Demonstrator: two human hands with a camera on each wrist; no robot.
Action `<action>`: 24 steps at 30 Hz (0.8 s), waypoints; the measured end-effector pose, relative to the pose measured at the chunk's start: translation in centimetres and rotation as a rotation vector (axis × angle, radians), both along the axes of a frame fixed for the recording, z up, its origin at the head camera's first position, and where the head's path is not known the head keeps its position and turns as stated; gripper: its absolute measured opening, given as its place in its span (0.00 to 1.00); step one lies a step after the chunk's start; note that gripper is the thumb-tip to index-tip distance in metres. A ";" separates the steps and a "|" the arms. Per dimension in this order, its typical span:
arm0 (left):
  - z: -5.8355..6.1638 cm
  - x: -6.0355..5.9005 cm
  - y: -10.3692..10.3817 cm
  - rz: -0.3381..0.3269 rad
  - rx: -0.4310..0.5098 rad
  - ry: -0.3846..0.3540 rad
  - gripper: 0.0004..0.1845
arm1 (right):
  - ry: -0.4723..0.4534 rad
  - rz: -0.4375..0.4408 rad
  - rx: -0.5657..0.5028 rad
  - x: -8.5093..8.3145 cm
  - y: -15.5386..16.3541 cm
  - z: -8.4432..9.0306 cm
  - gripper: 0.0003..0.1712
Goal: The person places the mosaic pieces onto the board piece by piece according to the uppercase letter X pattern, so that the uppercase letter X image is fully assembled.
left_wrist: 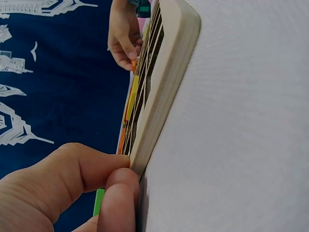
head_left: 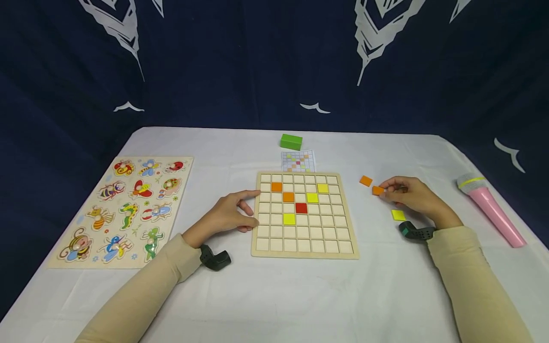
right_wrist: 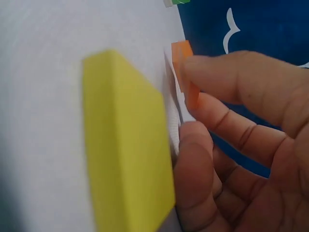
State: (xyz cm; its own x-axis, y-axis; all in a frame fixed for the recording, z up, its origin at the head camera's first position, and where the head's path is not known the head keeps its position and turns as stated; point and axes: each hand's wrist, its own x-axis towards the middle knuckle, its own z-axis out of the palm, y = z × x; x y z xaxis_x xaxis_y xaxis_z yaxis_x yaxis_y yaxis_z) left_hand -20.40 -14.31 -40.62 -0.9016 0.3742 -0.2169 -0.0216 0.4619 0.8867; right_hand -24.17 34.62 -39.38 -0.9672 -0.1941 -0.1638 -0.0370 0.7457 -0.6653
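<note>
The orange tile (head_left: 378,190) I hold is right of centre in the head view, past the right side of the gridded board (head_left: 300,254). I judge it light and stiff, probably wood or hard plastic; its flat faces could be a little slippery, and I doubt it breaks easily. Opposite edges, or the two broad faces, seem the best places to take hold, with only a soft squeeze, since a hard one might make so small a piece pop out or twist.

The thumb and forefinger of my right hand (head_left: 405,193) are closed on the tile, with nothing but its body between the tips; my other fingers curl in beneath. I cannot tell whether its lower edge touches the cloth. A second orange tile (head_left: 366,181) lies just beside it, towards the upper left, and a yellow tile (head_left: 398,215) lies below my right hand.

My left hand (head_left: 225,215) touches the board's left rim, forefinger and thumb spread well apart along it. The board looks flat and rigid, heavier than a tile, so light contact at the rim should steady it.
</note>
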 end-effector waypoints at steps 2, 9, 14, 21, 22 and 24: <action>0.0 0.0 0.0 -0.001 -0.003 0.005 0.45 | -0.004 0.014 0.005 0.0 -0.2 0.3 0.22; 0.1 0.1 0.0 0.002 -0.011 0.007 0.46 | 0.000 0.050 -0.008 0.3 -1.2 1.1 0.21; 0.0 0.0 0.1 0.006 -0.006 -0.002 0.46 | 0.041 0.083 -0.026 0.6 -2.2 1.7 0.21; 0.1 0.1 0.2 0.009 -0.004 -0.004 0.46 | 0.131 0.126 -0.029 1.1 -3.9 2.5 0.19; 0.1 0.1 0.2 0.009 -0.005 -0.005 0.46 | 0.141 0.132 -0.029 1.1 -4.1 2.6 0.19; 0.1 0.1 0.2 0.010 -0.006 -0.006 0.46 | 0.158 0.145 -0.038 1.3 -4.6 2.8 0.18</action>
